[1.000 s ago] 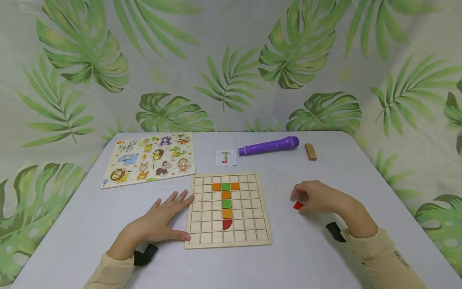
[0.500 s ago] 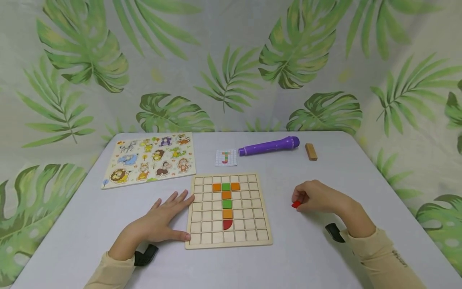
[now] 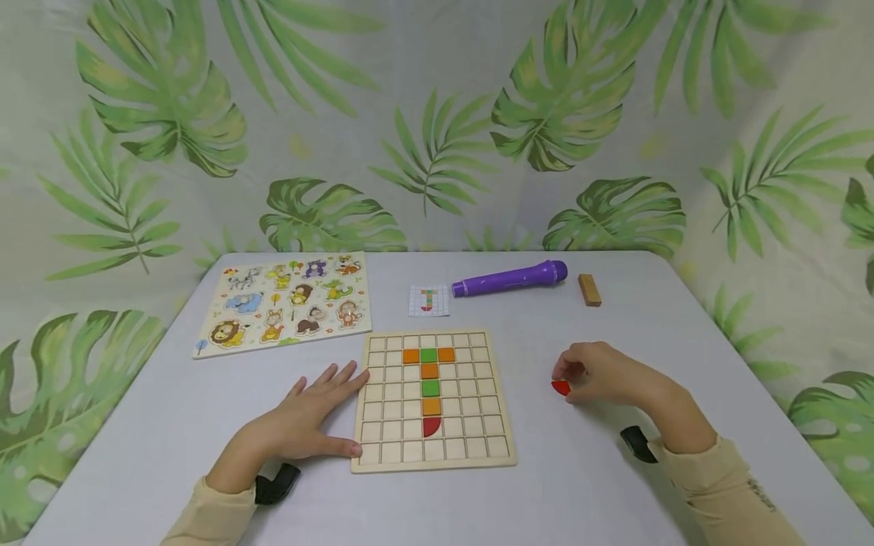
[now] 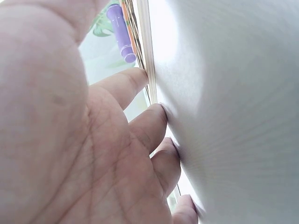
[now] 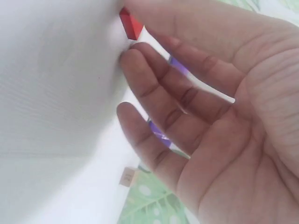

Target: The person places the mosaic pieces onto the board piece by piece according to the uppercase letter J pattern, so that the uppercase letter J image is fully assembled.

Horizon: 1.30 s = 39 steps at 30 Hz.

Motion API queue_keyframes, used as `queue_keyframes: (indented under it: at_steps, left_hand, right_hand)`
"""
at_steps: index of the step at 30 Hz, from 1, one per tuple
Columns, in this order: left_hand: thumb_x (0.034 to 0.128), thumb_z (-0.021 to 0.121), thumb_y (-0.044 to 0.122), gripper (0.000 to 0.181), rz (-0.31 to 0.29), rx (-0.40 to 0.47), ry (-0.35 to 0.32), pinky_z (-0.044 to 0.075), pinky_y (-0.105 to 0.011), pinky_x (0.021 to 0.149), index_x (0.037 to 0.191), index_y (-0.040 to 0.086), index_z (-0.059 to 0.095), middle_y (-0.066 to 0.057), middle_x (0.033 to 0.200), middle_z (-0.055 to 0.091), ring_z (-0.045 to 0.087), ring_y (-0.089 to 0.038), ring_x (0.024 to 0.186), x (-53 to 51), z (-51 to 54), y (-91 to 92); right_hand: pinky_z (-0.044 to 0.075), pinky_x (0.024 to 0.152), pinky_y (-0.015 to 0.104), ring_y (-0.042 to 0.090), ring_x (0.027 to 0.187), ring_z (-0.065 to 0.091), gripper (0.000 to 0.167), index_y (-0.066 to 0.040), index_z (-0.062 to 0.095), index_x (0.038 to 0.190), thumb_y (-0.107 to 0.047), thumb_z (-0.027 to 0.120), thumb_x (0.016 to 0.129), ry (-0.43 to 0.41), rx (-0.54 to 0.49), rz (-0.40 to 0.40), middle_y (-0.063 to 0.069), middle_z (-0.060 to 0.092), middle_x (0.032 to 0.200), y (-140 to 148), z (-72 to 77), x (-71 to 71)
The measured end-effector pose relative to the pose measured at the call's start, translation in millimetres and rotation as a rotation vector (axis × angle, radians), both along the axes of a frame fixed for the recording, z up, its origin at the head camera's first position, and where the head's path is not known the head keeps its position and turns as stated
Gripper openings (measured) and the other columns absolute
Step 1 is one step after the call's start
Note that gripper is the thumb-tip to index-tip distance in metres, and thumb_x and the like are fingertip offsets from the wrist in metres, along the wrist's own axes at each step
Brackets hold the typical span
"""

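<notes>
At the right of the table, my right hand (image 3: 608, 375) pinches a small red quarter-circle tile (image 3: 560, 387) between thumb and index finger, low over the tabletop. The right wrist view shows that tile's edge (image 5: 131, 25) beside the thumb tip, the other fingers bent loosely. My left hand (image 3: 303, 417) lies with fingers spread, thumb and index fingertip touching the left edge of a wooden grid board (image 3: 471, 409). On the board, orange and green square tiles (image 3: 430, 388) form a T-like column, with a red quarter-circle tile (image 3: 432, 427) at its foot.
Behind the board lies a small pattern card (image 3: 429, 301) beside a purple toy microphone (image 3: 510, 279). A wooden block (image 3: 589, 290) is at the back right. An animal puzzle board (image 3: 287, 303) occupies the back left. A leaf-printed cloth (image 3: 423, 152) hangs behind the table.
The red tile has turned between my right fingers and shows its rounded side now; the right hand has barely shifted. My left hand stays at the board's edge.
</notes>
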<state>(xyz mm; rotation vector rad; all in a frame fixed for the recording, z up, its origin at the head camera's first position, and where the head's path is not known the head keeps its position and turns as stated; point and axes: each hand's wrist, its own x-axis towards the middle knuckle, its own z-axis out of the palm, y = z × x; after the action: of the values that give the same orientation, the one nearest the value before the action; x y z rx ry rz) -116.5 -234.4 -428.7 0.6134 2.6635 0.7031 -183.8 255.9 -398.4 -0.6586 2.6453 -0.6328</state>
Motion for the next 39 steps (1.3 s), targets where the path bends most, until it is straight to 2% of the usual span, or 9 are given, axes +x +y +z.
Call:
queue_keyframes:
  at_steps: [6,15,27,36,39]
  left_hand:
    - [0.0841,0.083,0.064,0.111,0.002,-0.007,-0.003,0.003,-0.082,0.125,0.172,0.022,0.029,-0.014,0.181,0.017,0.011,-0.05,0.166,0.5,1.6,0.4]
    - [0.0842,0.083,0.064,0.112,-0.001,-0.004,-0.004,0.003,-0.082,0.125,0.172,0.022,0.029,-0.014,0.181,0.017,0.011,-0.05,0.166,1.5,0.3,1.3]
    - [0.0844,0.084,0.062,0.111,-0.008,-0.005,0.002,0.005,-0.083,0.124,0.172,0.02,0.03,-0.016,0.18,0.018,0.012,-0.052,0.165,2.8,4.2,3.9]
    - [0.0853,0.084,0.061,0.11,-0.007,0.003,-0.003,0.003,-0.082,0.125,0.172,0.021,0.028,-0.015,0.181,0.016,0.011,-0.051,0.166,2.1,4.8,2.7]
    - [0.0851,0.083,0.062,0.111,-0.011,0.002,0.0,0.004,-0.083,0.124,0.172,0.021,0.029,-0.015,0.181,0.017,0.012,-0.051,0.166,2.4,4.9,2.4]
  right_hand:
    - [0.057,0.079,0.025,0.011,0.088,0.063,0.016,-0.008,0.077,0.1,-0.005,0.084,0.086,0.05,-0.03,0.038,-0.003,0.074,0.096,0.4,-1.9,-0.8]
    - [0.058,0.081,0.027,0.009,0.089,0.063,0.017,-0.01,0.077,0.101,-0.014,0.087,0.088,0.07,-0.018,0.072,-0.005,0.074,0.097,-10.0,-4.2,-4.4]
    - [0.061,0.086,0.035,0.01,0.09,0.065,0.017,-0.008,0.079,0.104,-0.013,0.086,0.09,0.082,-0.064,0.136,-0.003,0.076,0.098,-55.6,2.5,-11.5]
    - [0.06,0.087,0.034,0.011,0.09,0.064,0.016,-0.01,0.079,0.104,-0.015,0.086,0.09,0.039,-0.068,0.166,-0.004,0.074,0.096,-96.8,2.3,-14.2]
    - [0.059,0.085,0.03,0.011,0.089,0.063,0.015,-0.011,0.078,0.102,-0.016,0.087,0.091,0.022,-0.075,0.185,-0.004,0.073,0.095,-110.5,0.5,-12.9]
